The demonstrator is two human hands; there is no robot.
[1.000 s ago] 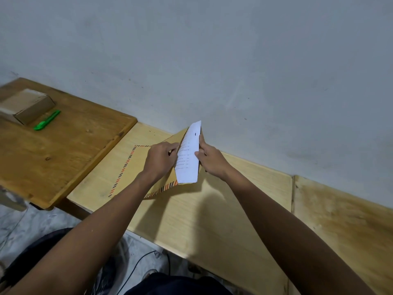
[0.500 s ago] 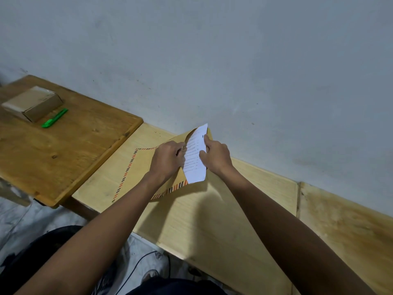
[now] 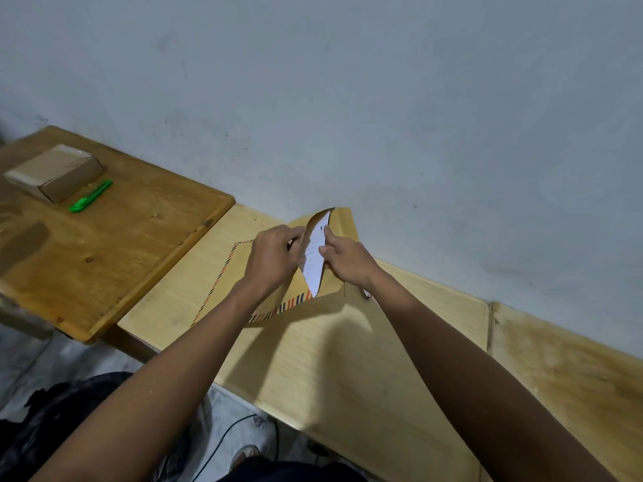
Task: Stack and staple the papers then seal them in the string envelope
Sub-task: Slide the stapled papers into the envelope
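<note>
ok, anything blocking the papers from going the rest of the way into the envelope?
Nothing visible. The left hand holds the envelope mouth open, and the right hand holds the papers, already partly inside.

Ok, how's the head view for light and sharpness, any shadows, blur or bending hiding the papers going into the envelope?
Head view: soft, even light with no glare; the arms throw a broad shadow on the pale table below the envelope. The papers, between left hand and right hand, are sharp enough to show print lines, not legible. Wide-angle bending tilts the table edges; the lower corners look soft.
</note>
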